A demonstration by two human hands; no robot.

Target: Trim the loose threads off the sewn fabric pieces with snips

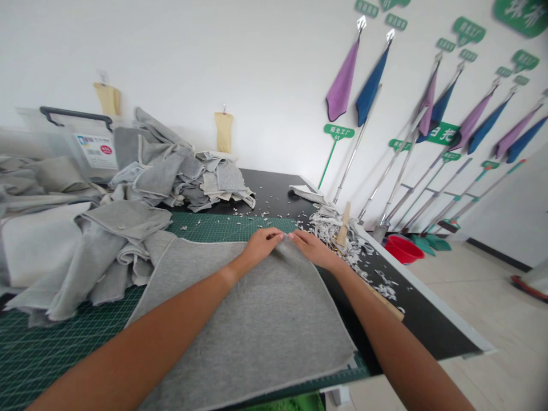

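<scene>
- Lying spread over the green cutting mat, one gray cloth; its far edge is raised slightly between the two hands; part of it is crossed by the forearms;
- left hand: narrowed; the far edge of the cloth is pinched between thumb and fingers;
- right hand: likewise narrowed; the same edge is pinched just beside the left fingertips;
- heaped cloths, gray and off-white; piled to the left, partly on the mat; a clear bin with a dark handle is partly hidden behind them;
- pale scraps; strewn over the black tabletop, thickest beyond the right hand; a wooden piece is set among them;
- wooden strip; partly covered by the right forearm;
- red basin; placed on the floor near green dustpans;
- purple cloths and blue cloths; hung on the wall.
</scene>
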